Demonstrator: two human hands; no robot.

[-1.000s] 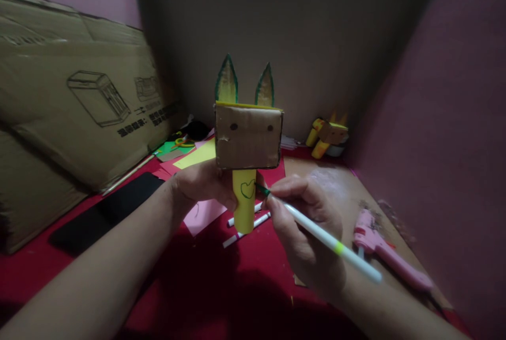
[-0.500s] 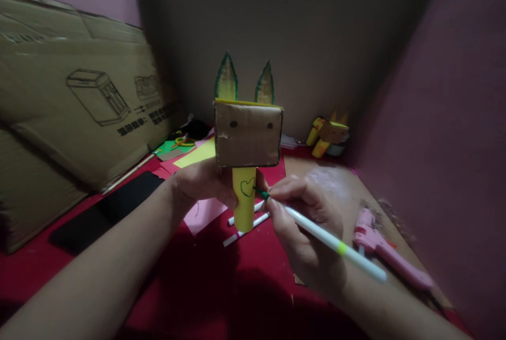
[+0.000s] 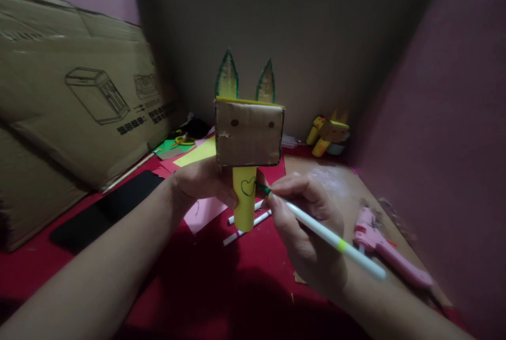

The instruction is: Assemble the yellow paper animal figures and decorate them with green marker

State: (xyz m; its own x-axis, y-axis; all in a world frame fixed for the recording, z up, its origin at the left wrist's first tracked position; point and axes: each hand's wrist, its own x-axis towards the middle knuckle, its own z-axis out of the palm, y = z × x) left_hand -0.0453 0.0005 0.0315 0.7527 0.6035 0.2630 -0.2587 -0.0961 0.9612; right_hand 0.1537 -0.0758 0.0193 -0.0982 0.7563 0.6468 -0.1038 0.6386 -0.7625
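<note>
A cardboard figure (image 3: 250, 137) stands upright in front of me, with a box head, two dark eye dots and two pointed ears edged in green. Below the head is a yellow tube (image 3: 245, 211) with a green heart outline on it. My left hand (image 3: 205, 184) grips the figure behind and beside the tube, its fingers partly hidden. In my right hand (image 3: 306, 219) is a white marker (image 3: 324, 234) with a yellow-green band, pinched near its green tip. That tip is at the right edge of the heart.
Two white pens (image 3: 253, 221) lie behind the tube on the red surface (image 3: 190, 292). On the right, a pink glue gun (image 3: 389, 253) rests on a cardboard sheet. A black tablet-like slab (image 3: 106, 211), coloured papers and a large cardboard panel (image 3: 79, 103) are left; another yellow figure (image 3: 334, 132) stands behind.
The marker tip has shifted very slightly up and right along the edge of the heart. The figure has moved a touch to the right in view; both hands keep their hold.
</note>
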